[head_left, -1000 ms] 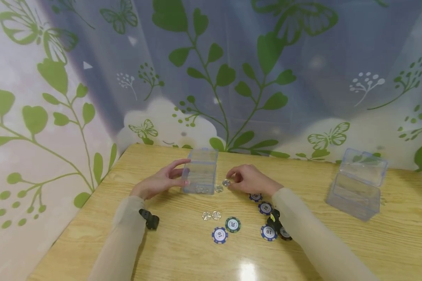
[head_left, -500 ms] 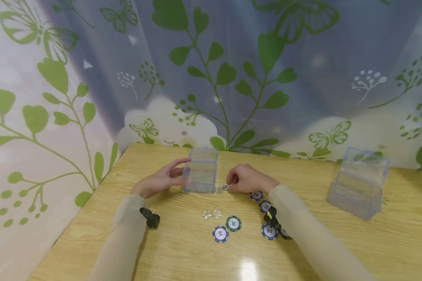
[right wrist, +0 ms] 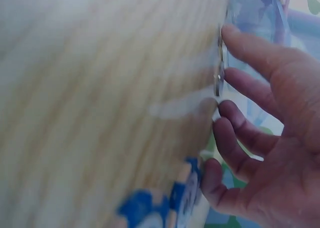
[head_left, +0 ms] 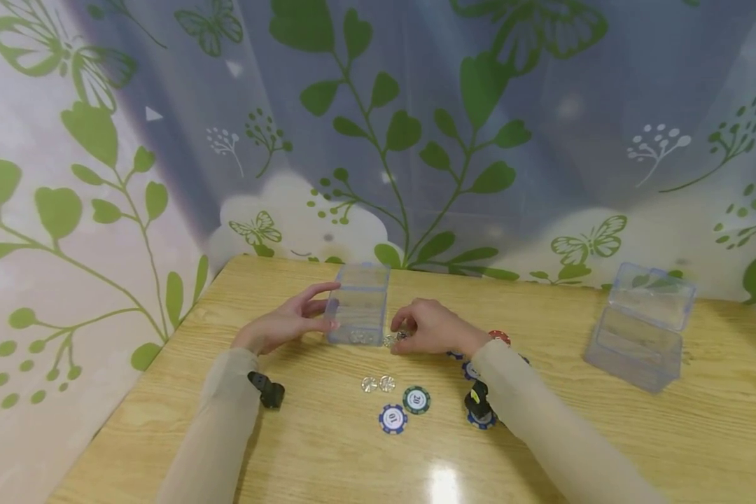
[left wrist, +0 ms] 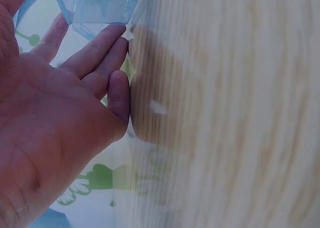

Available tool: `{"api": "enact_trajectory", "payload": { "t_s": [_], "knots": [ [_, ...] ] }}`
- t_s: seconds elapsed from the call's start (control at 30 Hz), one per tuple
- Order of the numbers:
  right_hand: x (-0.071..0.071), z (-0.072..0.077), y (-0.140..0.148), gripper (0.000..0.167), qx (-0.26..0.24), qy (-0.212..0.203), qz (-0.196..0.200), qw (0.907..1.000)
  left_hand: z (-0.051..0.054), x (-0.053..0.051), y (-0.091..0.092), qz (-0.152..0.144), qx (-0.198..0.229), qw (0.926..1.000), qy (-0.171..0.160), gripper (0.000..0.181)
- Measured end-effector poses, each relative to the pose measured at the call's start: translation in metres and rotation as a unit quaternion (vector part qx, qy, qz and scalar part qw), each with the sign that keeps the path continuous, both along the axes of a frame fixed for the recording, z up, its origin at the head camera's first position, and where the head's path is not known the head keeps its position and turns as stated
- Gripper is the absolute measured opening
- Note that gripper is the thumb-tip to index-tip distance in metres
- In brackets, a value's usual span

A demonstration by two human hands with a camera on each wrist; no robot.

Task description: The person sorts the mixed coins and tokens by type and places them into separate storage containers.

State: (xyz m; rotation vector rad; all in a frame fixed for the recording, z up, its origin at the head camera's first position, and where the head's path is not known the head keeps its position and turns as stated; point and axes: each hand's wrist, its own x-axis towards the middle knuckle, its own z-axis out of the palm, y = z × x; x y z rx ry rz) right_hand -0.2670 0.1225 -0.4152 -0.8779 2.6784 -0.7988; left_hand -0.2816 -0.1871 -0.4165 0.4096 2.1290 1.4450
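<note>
In the head view my left hand (head_left: 280, 325) rests against the left side of a clear plastic box (head_left: 355, 308) with its lid up. Its thumb and fingers are spread along that side, and the left wrist view shows the fingers (left wrist: 102, 53) nearly straight. Several small clear faceted discs (head_left: 361, 337) lie at the box's near end. Just right of the box, my right hand (head_left: 435, 325) pinches a clear disc (head_left: 402, 336) with thumb and forefinger, low over the table. Another clear disc (head_left: 388, 341) lies beside it, partly covered. In the right wrist view the discs (right wrist: 218, 83) appear edge-on.
Two more clear discs (head_left: 378, 384) lie nearer me, beside a green poker chip (head_left: 417, 400) and a blue poker chip (head_left: 393, 418). Other blue chips and a red chip (head_left: 499, 337) lie partly under my right forearm. A second clear box (head_left: 636, 343) stands open at the right.
My right hand has brought a clear disc left and down beside the one near the box, and its fingers have moved further left. My left hand and the box have stayed put.
</note>
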Motion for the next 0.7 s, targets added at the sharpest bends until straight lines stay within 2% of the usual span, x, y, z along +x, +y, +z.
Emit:
{"api": "enact_trajectory", "payload": {
  "t_s": [0.1,0.3,0.47,0.7],
  "knots": [
    [0.002,-0.001,-0.004,0.022,-0.002,0.009,-0.018,0.9998,0.001,0.001,0.000,-0.001,0.002,1.0000,0.000,0.084],
    [0.001,0.001,-0.010,0.014,-0.001,-0.023,-0.046,0.9987,0.001,0.000,0.000,0.001,0.003,1.0000,0.003,0.083],
    [-0.002,0.005,-0.010,0.009,0.014,-0.055,-0.050,0.9971,0.001,0.000,0.000,-0.005,0.004,1.0000,0.005,0.083],
    [-0.001,0.007,-0.001,0.014,0.039,-0.080,-0.043,0.9951,0.001,0.002,0.000,-0.007,0.016,0.9998,0.005,0.083]
  ]
}}
